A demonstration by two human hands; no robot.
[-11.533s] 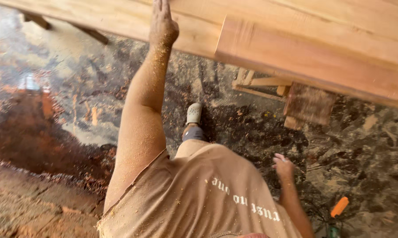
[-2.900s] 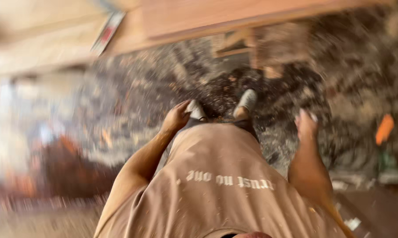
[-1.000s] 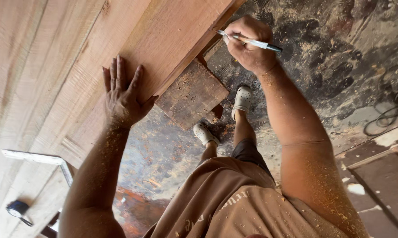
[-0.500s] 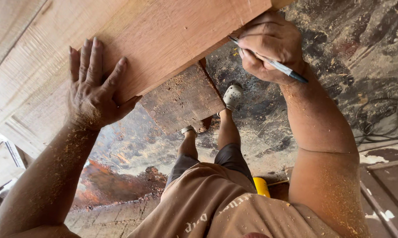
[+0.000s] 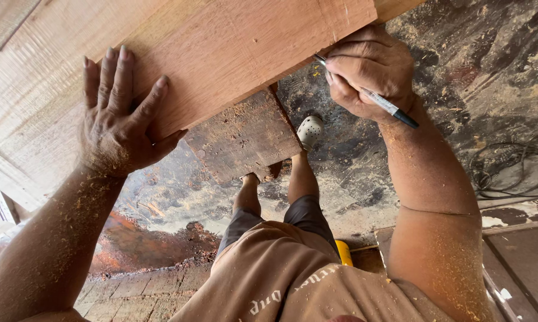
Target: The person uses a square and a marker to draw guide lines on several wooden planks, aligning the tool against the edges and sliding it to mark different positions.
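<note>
head view, looking down: the left hand [image 5: 118,122] lies flat on the reddish wooden board [image 5: 233,48], fingers spread and pressed to the face, gripping nothing. the right hand [image 5: 370,71] has its grip pinched around a pen [image 5: 370,92], tip at the board's near edge close to the corner. compared with half a second ago, the pen has tipped a little lower and the right hand has settled slightly down along the edge, while the left hand has barely shifted; a second ago the pen was held more level and farther from the wood. by my reading the marking at the edge is in hand, with the board held steady by the flat palm.

the board is broad, pale red-brown, with fine straight grain and a clean sawn end, lying on a paler plank [image 5: 36,77]. below it a rough dark wooden block [image 5: 242,140] shows, and sawdust covers the floor [image 5: 489,71], where a cable [image 5: 507,173] lies.
</note>
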